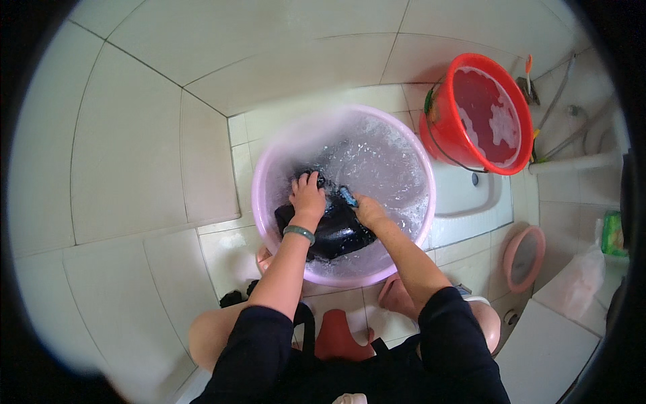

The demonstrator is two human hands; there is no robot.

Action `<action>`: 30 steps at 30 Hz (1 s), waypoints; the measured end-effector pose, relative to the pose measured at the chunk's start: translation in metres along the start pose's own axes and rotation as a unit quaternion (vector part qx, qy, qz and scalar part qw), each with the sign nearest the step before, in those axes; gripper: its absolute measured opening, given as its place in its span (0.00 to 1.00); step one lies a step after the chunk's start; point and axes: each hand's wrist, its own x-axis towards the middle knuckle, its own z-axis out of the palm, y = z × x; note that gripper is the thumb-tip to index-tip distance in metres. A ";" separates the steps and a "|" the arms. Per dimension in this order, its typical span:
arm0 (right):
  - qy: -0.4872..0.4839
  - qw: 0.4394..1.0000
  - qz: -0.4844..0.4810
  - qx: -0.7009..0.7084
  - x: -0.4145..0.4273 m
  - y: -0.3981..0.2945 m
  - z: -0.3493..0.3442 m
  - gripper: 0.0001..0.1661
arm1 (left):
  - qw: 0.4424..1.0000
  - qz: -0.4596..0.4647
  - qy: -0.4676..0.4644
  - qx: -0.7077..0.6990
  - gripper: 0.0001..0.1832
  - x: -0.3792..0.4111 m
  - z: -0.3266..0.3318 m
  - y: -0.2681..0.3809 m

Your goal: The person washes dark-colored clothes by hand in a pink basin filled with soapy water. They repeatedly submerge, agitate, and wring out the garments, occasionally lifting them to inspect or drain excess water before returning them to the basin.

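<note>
A large pink-purple plastic basin (428,202) holds sudsy water and a wet black cloth item (343,232), which bulges above the surface. My left hand (308,196) lies on the upper left part of the black cloth, palm down, fingers slightly spread; its fingertips are at the waterline. A greenish bangle sits on that wrist. My right hand (370,210) is closed around a small blue item (347,196), possibly a brush, at the cloth's right side. Its fingers are partly hidden, and the blue thing's full shape cannot be made out.
A red bucket (439,134) of soapy water stands at the upper right, over a white squat toilet (472,222). A small pink basin (509,257) is on the right. Tiled walls bound the left and back. A red plastic stool (338,336) is below me.
</note>
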 end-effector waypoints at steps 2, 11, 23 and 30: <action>0.009 0.998 0.059 -0.019 0.017 0.024 0.013 0.17 | 0.996 -0.087 -0.015 0.019 0.32 0.004 0.024 -0.001; -0.099 0.761 0.091 0.635 0.010 0.034 -0.040 0.16 | 0.973 0.076 -0.215 -0.039 0.23 0.039 0.030 -0.063; 0.038 0.910 -0.290 0.292 -0.146 -0.129 -0.225 0.19 | 0.917 0.127 -0.233 -0.298 0.27 -0.060 -0.224 -0.005; 0.325 0.856 -0.359 0.182 -0.265 -0.237 -0.356 0.28 | 0.940 0.217 -0.058 -0.255 0.31 -0.108 -0.439 0.054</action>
